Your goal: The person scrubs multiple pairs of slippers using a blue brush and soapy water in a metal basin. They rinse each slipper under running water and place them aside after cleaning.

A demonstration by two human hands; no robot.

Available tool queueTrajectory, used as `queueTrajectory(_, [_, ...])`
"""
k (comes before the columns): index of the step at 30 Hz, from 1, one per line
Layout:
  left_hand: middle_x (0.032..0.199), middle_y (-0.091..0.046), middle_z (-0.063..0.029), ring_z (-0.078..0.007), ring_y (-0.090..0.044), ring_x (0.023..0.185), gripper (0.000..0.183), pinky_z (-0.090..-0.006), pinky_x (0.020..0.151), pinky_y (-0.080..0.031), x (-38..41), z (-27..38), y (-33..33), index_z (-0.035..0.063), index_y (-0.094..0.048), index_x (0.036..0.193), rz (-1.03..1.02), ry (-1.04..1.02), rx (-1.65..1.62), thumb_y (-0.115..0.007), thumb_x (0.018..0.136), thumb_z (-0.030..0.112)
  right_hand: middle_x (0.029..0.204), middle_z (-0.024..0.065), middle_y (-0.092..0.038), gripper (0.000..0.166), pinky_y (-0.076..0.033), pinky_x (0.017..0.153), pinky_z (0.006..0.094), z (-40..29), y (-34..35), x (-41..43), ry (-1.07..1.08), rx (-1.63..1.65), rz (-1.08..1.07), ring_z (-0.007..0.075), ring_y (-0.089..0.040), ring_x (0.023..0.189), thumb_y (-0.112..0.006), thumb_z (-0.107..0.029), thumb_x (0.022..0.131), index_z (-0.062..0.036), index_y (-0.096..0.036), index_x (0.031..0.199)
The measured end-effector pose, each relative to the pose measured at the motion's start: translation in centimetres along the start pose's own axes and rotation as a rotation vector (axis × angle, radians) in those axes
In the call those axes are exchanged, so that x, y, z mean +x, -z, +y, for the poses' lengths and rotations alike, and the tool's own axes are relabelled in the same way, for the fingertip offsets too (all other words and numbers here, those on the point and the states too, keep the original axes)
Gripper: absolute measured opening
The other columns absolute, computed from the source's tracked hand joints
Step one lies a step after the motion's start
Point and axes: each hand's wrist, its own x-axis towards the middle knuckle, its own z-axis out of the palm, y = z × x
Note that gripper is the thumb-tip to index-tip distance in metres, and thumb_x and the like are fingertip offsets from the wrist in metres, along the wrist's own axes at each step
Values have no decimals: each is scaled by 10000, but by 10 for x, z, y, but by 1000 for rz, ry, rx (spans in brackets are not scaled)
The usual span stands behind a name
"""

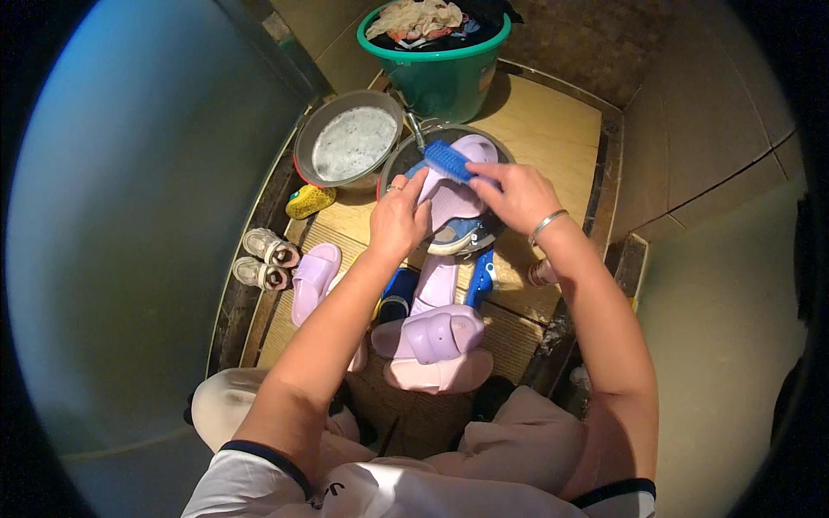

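Observation:
My left hand [401,213] grips a lilac slide sandal [456,204] by its near side, above a grey basin [502,144]. In my right hand [518,194] is a blue scrubbing brush [445,160], whose bristles lie against the sandal or just over it. A blue sneaker with a pale sole [458,238] sits in the basin beneath the sandal. My fingers cover part of the brush handle. Left of this basin stands another basin [303,139] holding foamy water [356,142].
A green tub [434,87] heaped with clothes [418,22] stands at the back. A yellow shoe [311,201], small pale sneakers [265,248], a lilac slide [315,281] and stacked lilac [427,337] and pink slides [440,372] lie nearby. Glass panels [129,226] flank the floor.

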Motion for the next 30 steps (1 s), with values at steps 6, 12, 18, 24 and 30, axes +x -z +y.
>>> queueTrajectory(6, [1029, -568, -167, -384, -607, 901, 521, -460, 762, -494, -1, 15, -6, 108, -523, 1315, -5, -50, 39, -664, 813, 98, 984, 177, -697, 290, -540, 793, 470, 28, 3, 6, -169, -184, 55, 364, -665, 921, -565, -333, 916, -217, -700, 1145])
queueTrajectory(12, [1016, -579, -178, -385, -631, 847, 490, -470, 716, -518, -8, 8, -2, 82, -527, 1297, 30, -74, 39, -616, 815, 80, 981, 197, -692, 309, -528, 801, 485, -5, -9, -4, -26, -29, 9, 378, -663, 914, -558, -328, 923, -177, -687, 1159])
queueTrajectory(18, [1050, -558, -189, -398, -618, 830, 541, -482, 698, -522, -18, 14, 2, 69, -479, 1347, 119, -87, 60, -626, 826, 70, 1021, 209, -685, 359, -521, 820, 464, 20, -7, 5, -150, -47, 183, 393, -657, 950, -548, -359, 943, -191, -651, 1242])
queueTrajectory(24, [1279, -467, -270, -417, -492, 1158, 561, -449, 1001, -401, -56, -35, 20, 7, -339, 1444, 414, 144, -73, -540, 932, 117, 1017, 208, -695, 362, -516, 813, 346, 11, -18, 18, -73, 296, 327, 296, -689, 922, -564, -361, 958, -181, -649, 1260])
queueTrajectory(30, [1435, -370, -261, -369, -380, 1329, 532, -415, 1135, -269, -77, -105, 32, -40, -308, 1436, 822, 558, -187, -489, 975, 154, 1078, 191, -696, 345, -511, 842, 336, 18, -39, 19, -63, 346, 253, 272, -690, 976, -601, -310, 949, -161, -649, 1256])
